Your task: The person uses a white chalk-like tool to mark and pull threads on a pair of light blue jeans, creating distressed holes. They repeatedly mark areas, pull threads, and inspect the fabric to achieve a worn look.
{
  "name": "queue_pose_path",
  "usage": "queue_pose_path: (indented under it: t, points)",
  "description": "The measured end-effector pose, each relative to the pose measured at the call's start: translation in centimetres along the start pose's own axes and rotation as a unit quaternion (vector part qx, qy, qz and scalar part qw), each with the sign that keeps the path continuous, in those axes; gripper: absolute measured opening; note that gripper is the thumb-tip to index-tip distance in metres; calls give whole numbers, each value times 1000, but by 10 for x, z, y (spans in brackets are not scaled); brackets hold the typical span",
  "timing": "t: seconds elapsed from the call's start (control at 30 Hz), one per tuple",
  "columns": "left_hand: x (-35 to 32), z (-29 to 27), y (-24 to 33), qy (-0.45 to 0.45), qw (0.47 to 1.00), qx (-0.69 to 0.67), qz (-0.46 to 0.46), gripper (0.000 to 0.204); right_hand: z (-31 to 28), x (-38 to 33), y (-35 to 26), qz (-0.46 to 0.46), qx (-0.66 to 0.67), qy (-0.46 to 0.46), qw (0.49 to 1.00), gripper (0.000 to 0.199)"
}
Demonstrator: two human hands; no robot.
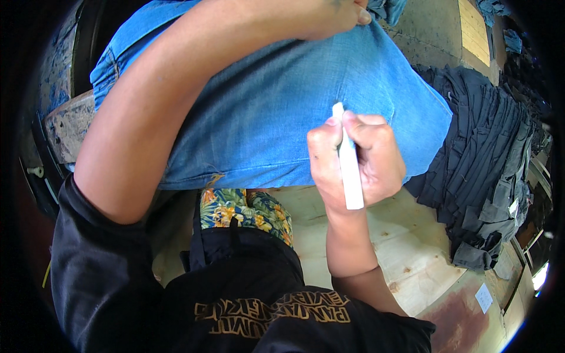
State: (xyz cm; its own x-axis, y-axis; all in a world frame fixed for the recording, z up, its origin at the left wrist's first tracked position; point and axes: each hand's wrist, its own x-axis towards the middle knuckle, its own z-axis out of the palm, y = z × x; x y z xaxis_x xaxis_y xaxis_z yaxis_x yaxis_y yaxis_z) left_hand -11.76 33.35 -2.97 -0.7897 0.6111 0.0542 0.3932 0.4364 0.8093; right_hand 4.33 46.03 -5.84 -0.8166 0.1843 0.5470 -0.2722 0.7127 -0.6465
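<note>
Blue denim jeans [265, 117] lie spread across a work surface before me, faded in patches, with loose orange threads at the near edge. My right hand [371, 153] grips a slim white stick [351, 176] between thumb and fingers. The stick's upper tip is on or just over the denim, right of the middle; whether it touches I cannot tell. At the top edge of the view my left hand [338, 17] rests on the far part of the jeans, its fingers curled in on the cloth. Part of that hand is cut off by the frame.
A large pile of dark folded garments [471, 147] lies to the right. Below the denim is a pale wooden surface [406, 247], with a small white paper [484, 297] at the lower right. A worn wooden beam [69, 126] stands at the left.
</note>
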Motion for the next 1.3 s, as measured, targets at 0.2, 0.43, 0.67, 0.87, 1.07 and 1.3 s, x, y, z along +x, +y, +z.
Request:
queue_pose_path:
  t: [0.2, 0.43, 0.67, 0.87, 1.07, 1.3]
  points:
    - [-1, 4, 1, 13, 1000, 25, -11, 22, 3, -2, 1, 33, -57, -32, 997, 20]
    - [5, 0, 5, 2, 1000, -17, -10, 22, -10, -3, 0, -17, -34, -58, 998, 19]
    - [3, 6, 12, 1, 998, 41, -47, 22, -2, -4, 3, 14, -43, -28, 999, 19]
    - [6, 0, 8, -11, 1000, -26, -9, 23, -7, 2, -3, 4, -19, -15, 1000, 19]
    - [20, 1, 22, -99, 985, -2, -143, 25, -20, -4, -3, 30, -40, -77, 996, 17]
    - [19, -2, 53, -68, 994, 84, 25, 28, -96, 21, 8, 186, 96, 52, 977, 25]
